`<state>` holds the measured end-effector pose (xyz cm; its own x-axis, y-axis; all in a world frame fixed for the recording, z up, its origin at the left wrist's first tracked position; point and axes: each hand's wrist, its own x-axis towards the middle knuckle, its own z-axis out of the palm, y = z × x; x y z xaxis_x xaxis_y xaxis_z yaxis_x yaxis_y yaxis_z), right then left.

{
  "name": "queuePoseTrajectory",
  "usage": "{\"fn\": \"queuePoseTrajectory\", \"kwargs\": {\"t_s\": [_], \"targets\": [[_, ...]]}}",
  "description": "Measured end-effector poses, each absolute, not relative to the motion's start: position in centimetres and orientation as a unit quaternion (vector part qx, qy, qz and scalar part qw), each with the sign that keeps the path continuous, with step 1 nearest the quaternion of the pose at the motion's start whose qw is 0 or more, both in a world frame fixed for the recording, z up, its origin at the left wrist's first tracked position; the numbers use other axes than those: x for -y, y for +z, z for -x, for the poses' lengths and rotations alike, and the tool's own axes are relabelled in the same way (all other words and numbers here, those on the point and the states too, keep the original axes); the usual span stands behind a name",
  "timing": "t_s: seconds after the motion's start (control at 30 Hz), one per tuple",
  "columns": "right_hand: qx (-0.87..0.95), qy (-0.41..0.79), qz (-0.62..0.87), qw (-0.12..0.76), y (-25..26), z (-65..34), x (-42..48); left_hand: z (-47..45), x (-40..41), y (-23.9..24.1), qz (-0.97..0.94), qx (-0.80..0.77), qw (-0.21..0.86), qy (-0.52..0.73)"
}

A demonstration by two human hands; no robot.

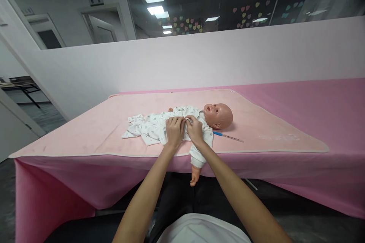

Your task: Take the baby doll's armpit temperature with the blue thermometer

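Observation:
A baby doll point(221, 115) lies on its back, head to the right, dressed in a white patterned baby outfit point(154, 125). My left hand point(175, 130) is closed on the cloth at the doll's chest, fingertips pinched together. Right beside it, my right hand point(194, 128) pinches the same garment near the front, thumb and fingers closed. The fingertips of both hands nearly meet, and whatever small part of the cloth lies between them is too small to make out. One doll arm point(195, 174) hangs over the table's front edge, its sleeve below my right wrist.
A blue-ended thermometer-like stick point(228, 136) lies by the doll's head. Under the doll is a peach blanket point(85, 133), spread on a pink tablecloth point(327, 114). Behind the table stands a white half wall point(228, 57) with dark glass above. A door is at left.

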<state>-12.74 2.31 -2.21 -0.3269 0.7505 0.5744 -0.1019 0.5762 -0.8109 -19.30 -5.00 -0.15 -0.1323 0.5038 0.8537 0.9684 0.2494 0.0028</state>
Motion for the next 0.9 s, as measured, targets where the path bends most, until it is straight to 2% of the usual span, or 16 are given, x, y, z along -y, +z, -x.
{"fn": "queuePoseTrajectory", "kwargs": {"t_s": [0.23, 0.9], "targets": [[0.711, 0.378, 0.235, 0.544, -2.32, 12.9, -2.57, 19.3, 5.02, -0.11, 0.548, 0.687, 0.394, -0.268], [0.661, 0.462, 0.213, 0.551, -2.83, 13.4, -2.83, 19.44, 4.99, -0.43, 0.53, 0.708, 0.384, -0.266]]}}
